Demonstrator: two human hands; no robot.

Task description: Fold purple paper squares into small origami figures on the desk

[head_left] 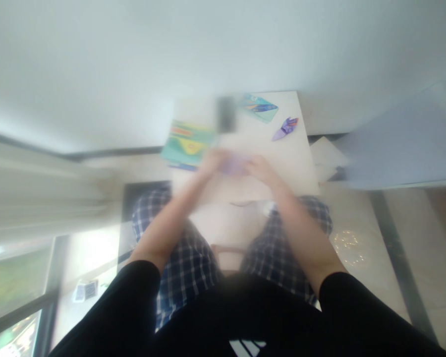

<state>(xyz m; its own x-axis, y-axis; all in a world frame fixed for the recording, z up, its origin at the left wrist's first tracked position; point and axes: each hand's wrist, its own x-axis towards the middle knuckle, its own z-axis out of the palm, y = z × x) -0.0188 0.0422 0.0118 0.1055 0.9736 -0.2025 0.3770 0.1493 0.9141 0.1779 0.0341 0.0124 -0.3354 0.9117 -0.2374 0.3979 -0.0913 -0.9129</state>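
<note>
The picture is smeared by motion. Both my hands meet over a small white table (pixel 282 163) on a pale purple piece of paper (pixel 233 164). My left hand (pixel 211 161) touches its left side and my right hand (pixel 259 167) its right side. The fingers are too blurred to make out how they grip. A folded purple paper figure (pixel 284 129) lies at the table's far right.
A green and yellow booklet (pixel 188 144) lies at the table's left, a dark phone-like object (pixel 226 114) stands behind the hands, and a teal packet (pixel 259 107) lies at the back. White sheets (pixel 329 158) sit right of the table. My knees are under the table edge.
</note>
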